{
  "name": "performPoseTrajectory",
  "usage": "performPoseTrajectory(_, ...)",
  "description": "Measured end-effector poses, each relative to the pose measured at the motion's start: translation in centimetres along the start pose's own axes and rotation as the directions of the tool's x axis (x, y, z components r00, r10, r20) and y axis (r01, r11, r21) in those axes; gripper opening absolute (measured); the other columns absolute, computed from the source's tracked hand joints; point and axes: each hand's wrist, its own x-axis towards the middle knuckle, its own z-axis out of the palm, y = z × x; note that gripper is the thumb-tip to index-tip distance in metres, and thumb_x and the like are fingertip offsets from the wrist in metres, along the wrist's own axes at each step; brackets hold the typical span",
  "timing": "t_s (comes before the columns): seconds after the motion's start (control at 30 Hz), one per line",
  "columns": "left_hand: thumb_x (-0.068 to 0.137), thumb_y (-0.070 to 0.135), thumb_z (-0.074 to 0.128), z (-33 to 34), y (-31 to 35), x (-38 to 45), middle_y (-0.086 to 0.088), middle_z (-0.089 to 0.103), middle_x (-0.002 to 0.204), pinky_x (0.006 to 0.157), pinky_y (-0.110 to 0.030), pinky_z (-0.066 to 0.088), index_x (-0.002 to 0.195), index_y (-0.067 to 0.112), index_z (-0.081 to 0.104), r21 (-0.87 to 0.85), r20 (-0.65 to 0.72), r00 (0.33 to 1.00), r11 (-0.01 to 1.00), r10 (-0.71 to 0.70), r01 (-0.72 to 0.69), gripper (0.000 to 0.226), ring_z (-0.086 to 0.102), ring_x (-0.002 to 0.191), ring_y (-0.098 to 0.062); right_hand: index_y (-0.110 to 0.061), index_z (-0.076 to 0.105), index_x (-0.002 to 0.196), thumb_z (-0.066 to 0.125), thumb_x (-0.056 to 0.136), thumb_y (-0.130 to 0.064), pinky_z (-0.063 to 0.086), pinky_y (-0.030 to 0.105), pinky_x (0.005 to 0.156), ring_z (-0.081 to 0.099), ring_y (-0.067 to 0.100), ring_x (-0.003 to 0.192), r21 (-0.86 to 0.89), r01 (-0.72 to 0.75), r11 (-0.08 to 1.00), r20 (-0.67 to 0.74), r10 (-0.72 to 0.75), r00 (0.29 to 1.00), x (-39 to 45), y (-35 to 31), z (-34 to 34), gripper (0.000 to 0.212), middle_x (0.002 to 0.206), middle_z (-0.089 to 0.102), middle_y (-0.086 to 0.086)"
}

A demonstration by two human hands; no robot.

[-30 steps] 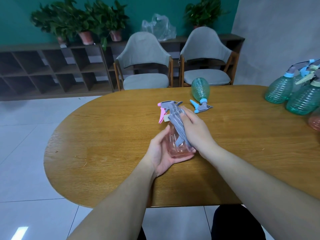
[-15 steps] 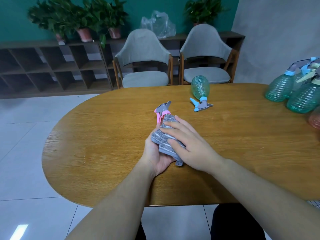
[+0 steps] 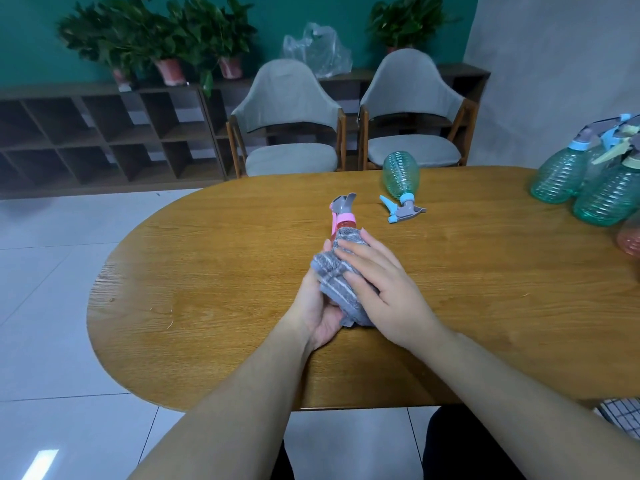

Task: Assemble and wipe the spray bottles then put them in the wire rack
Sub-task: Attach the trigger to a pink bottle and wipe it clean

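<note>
A pink spray bottle [image 3: 345,221] with a grey and pink trigger head lies tilted over the middle of the wooden table [image 3: 207,271], its body wrapped in a grey striped cloth [image 3: 334,278]. My left hand [image 3: 317,306] cups the wrapped bottle from below and the left. My right hand [image 3: 384,289] lies over the cloth with its fingers spread along the bottle. Only the bottle's neck and head show past the cloth. A green spray bottle [image 3: 401,176] with a blue trigger lies on its side farther back.
Several green spray bottles [image 3: 588,188] and part of a pink one [image 3: 630,237] stand at the table's right edge. A bit of wire rack [image 3: 623,415] shows at the lower right below the table. Two grey chairs [image 3: 287,123] stand behind the table.
The bottle has gone from upright to tilted down and is now wrapped in the cloth. My right hand has moved from the bottle's side to lying over the cloth.
</note>
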Motion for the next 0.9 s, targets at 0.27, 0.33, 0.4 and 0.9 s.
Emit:
performPoseTrajectory(0.27, 0.092, 0.054, 0.056, 0.3, 0.1, -0.3, -0.015, 0.071, 0.126, 0.091, -0.056, 0.057, 0.130, 0.015, 0.067, -0.025, 0.033, 0.999, 1.000, 0.005, -0.004, 0.056, 0.070, 0.112, -0.032, -0.025, 0.048, 0.145, 0.041, 0.106, -0.025, 0.021, 0.014, 0.116, 0.029, -0.004, 0.142, 0.219, -0.269, 0.938, -0.101, 0.296, 0.950, 3.6, -1.4, -0.5, 0.039, 0.150, 0.041, -0.019)
performPoseTrajectory(0.33, 0.095, 0.055, 0.055, 0.4, 0.2, -0.4, -0.018, 0.070, 0.128, 0.089, -0.055, 0.058, 0.134, 0.013, 0.064, -0.030, 0.035, 0.999, 0.999, -0.016, 0.017, 0.058, 0.071, 0.112, -0.035, -0.026, 0.046, 0.147, 0.040, 0.107, -0.028, 0.022, 0.013, 0.116, 0.028, -0.008, 0.139, 0.249, -0.320, 0.914, -0.104, 0.354, 0.929, 4.4, -1.6, -0.6, 0.040, 0.153, 0.038, -0.018)
performPoseTrajectory(0.4, 0.094, 0.052, 0.055, 0.4, 0.2, -0.4, -0.018, 0.072, 0.124, 0.082, -0.054, 0.060, 0.132, 0.012, 0.065, -0.035, 0.040, 0.999, 0.999, -0.018, 0.019, 0.056, 0.072, 0.107, -0.036, -0.032, 0.044, 0.147, 0.038, 0.106, -0.034, 0.018, 0.017, 0.116, 0.022, -0.010, 0.140, 0.196, -0.362, 0.911, -0.043, 0.377, 0.925, 4.8, -1.6, -0.5, 0.041, 0.157, 0.030, -0.022)
performPoseTrajectory(0.9, 0.096, 0.066, 0.051, -0.6, 0.4, 0.0, -0.012, 0.071, 0.123, 0.095, -0.042, 0.055, 0.118, 0.011, 0.077, -0.281, 0.063, 0.997, 0.958, -0.040, 0.057, 0.064, 0.071, 0.109, -0.028, -0.026, 0.041, 0.150, 0.046, 0.103, -0.025, 0.007, 0.040, 0.125, 0.007, 0.007, 0.152, -0.193, 0.177, 0.965, 0.216, -0.135, 0.967, 1.4, -0.8, 0.0, 0.047, 0.154, 0.038, -0.010)
